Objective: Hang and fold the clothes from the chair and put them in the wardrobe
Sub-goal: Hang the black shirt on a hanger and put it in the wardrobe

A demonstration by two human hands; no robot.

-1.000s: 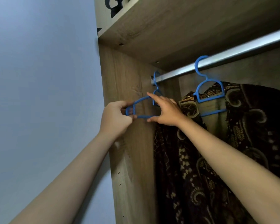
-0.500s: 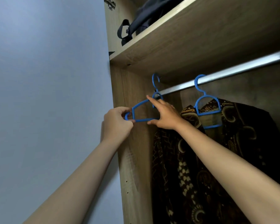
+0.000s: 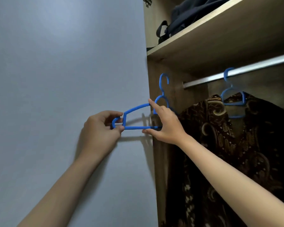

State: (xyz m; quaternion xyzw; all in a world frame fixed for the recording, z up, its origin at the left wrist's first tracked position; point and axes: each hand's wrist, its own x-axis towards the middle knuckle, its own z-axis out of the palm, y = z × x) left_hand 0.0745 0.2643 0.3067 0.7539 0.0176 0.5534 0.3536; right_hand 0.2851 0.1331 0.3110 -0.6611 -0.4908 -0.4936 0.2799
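An empty blue plastic hanger (image 3: 138, 118) is off the rail, out in front of the wardrobe's left side panel (image 3: 161, 161). My left hand (image 3: 102, 131) pinches its left end between thumb and fingers. My right hand (image 3: 166, 124) holds its middle, index finger stretched along the upper arm and thumb under the bottom bar. A dark brown patterned shirt (image 3: 228, 161) hangs in the wardrobe on a second blue hanger (image 3: 233, 102), hooked on the metal rail (image 3: 252, 68).
A wooden shelf (image 3: 220, 35) runs above the rail with a dark bag (image 3: 187, 15) on it. A plain pale wall (image 3: 64, 79) fills the left side. A door hinge (image 3: 147, 1) shows at the top.
The empty hanger has come off the rail and moved left and forward, out past the wardrobe's side panel, with both hands still on it. The view has dropped slightly.
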